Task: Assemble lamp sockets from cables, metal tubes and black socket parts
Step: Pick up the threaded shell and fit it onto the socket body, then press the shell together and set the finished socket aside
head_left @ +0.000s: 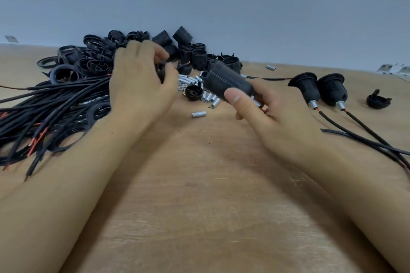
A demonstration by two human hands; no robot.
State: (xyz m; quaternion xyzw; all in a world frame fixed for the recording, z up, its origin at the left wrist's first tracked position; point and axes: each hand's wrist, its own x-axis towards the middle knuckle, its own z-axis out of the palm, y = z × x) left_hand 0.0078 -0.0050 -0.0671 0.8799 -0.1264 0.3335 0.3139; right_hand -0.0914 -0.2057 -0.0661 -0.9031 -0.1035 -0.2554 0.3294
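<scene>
A: What is hidden at this moment?

B: The fingertips of the left hand are buried in the heap of black socket parts at the back of the wooden table. The fingers are curled, and something small and dark with a red wire tip seems to be pinched there, but what exactly is held cannot be made out; the area is blurred.

A: And on the other side?

B: A ribbed black socket body is gripped by the right hand. The thumb is laid across its near side, and the remaining fingers are wrapped behind it, mostly out of sight. The body is tilted, its far end pointed up and left toward the heap, protruding well beyond the thumb.

A: Where are the other pieces found?

B: Metal tubes are scattered on the table between the two hands, just below the held body. A bundle of black cables is spread at the left, partly cut off by the frame edge. Two assembled sockets with cables attached are seen lying to the right, well apart from the gripped body.
</scene>
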